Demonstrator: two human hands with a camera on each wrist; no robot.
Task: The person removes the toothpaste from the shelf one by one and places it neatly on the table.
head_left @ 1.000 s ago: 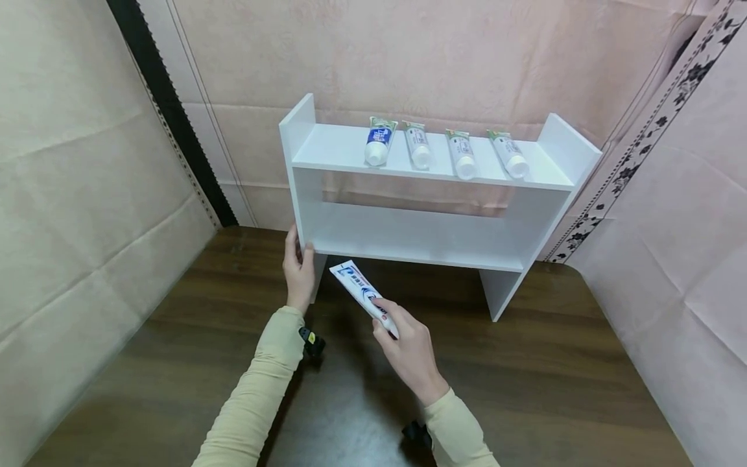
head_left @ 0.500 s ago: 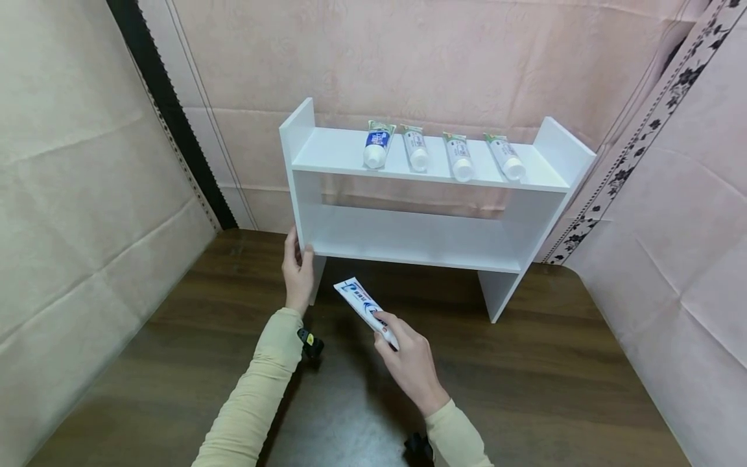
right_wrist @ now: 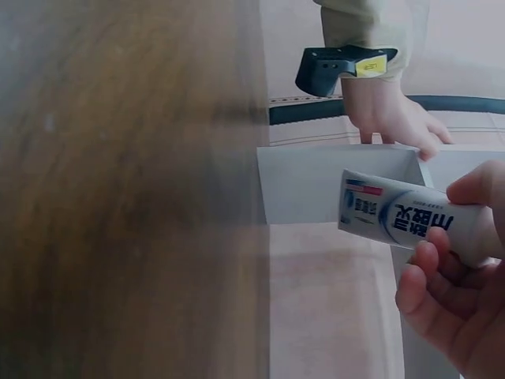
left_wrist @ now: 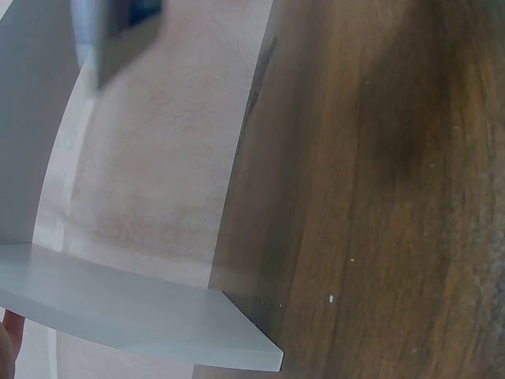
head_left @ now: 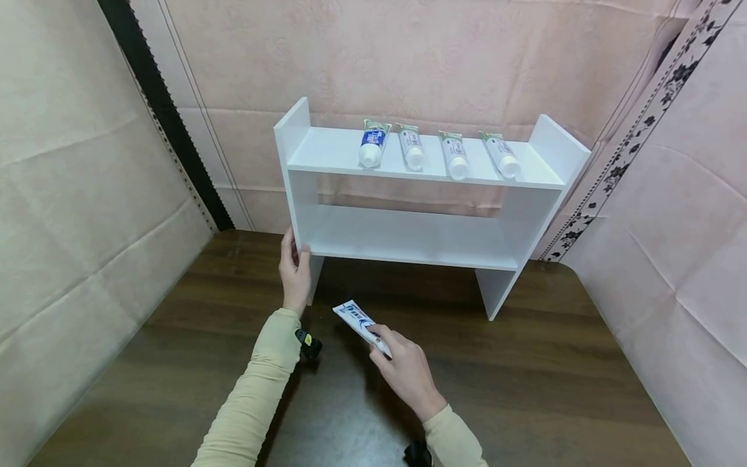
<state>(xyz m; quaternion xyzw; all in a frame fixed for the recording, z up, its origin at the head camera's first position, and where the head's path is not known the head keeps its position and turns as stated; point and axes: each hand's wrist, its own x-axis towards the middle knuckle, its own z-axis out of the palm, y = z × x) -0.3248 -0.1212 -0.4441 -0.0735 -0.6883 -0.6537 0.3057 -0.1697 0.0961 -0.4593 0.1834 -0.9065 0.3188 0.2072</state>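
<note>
My right hand (head_left: 404,375) pinches a white and blue toothpaste tube (head_left: 355,319) near its cap end, low in front of the shelf unit. In the right wrist view the tube (right_wrist: 387,209) lies between thumb and curled fingers, its flat end pointing away from the hand. My left hand (head_left: 296,277) grips the left side panel of the white shelf unit (head_left: 408,237), fingers outside and thumb at the front edge. Only a sliver of that hand (left_wrist: 9,343) shows in the left wrist view.
Several toothpaste tubes lie on the top shelf, caps forward, from the blue-labelled tube (head_left: 372,144) to the rightmost tube (head_left: 500,155). The unit stands on a dark wooden table (head_left: 554,376). Pale cloth walls (head_left: 420,58) enclose the back and sides.
My right hand has moved down with the toothpaste tube, away from the shelf unit. The left hand keeps its grip on the side panel. The view has shifted slightly.
</note>
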